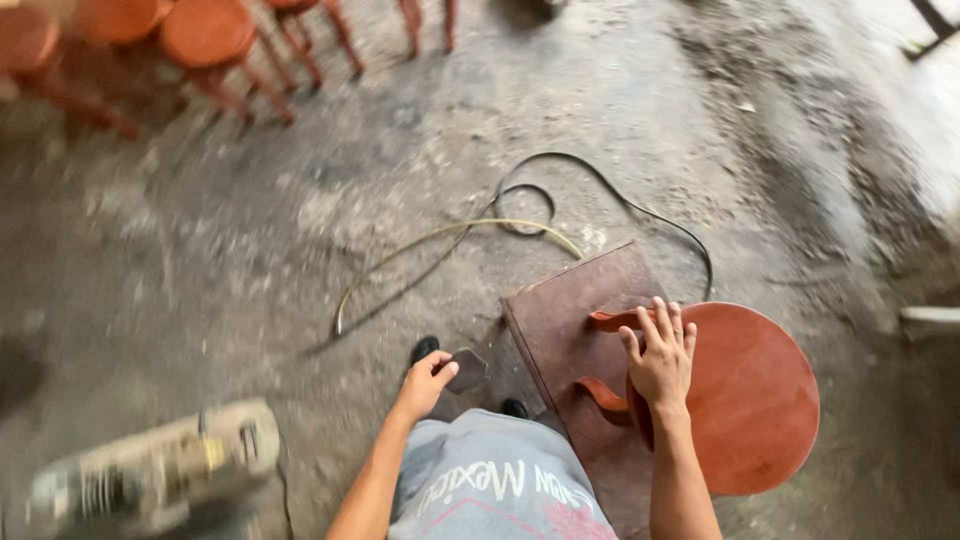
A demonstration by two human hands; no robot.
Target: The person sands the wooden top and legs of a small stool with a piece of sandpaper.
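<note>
My right hand (660, 360) rests with fingers spread on the edge of a round reddish-brown wooden stool seat (750, 400). The stool lies on its side across a dark brown board (575, 310), and two of its curved legs (610, 320) show to the left of my hand. My left hand (428, 380) grips a small dark flat piece, perhaps sandpaper (465, 368), low above the floor near my knee. My grey shirt (490, 485) fills the bottom centre.
A black cable (640, 210) and a yellowish hose (450, 235) loop over the dusty concrete floor. Several orange-red stools (210, 35) stand at the top left. A blurred pale machine (150, 475) sits at the bottom left. Black shoe tips (424, 348) show.
</note>
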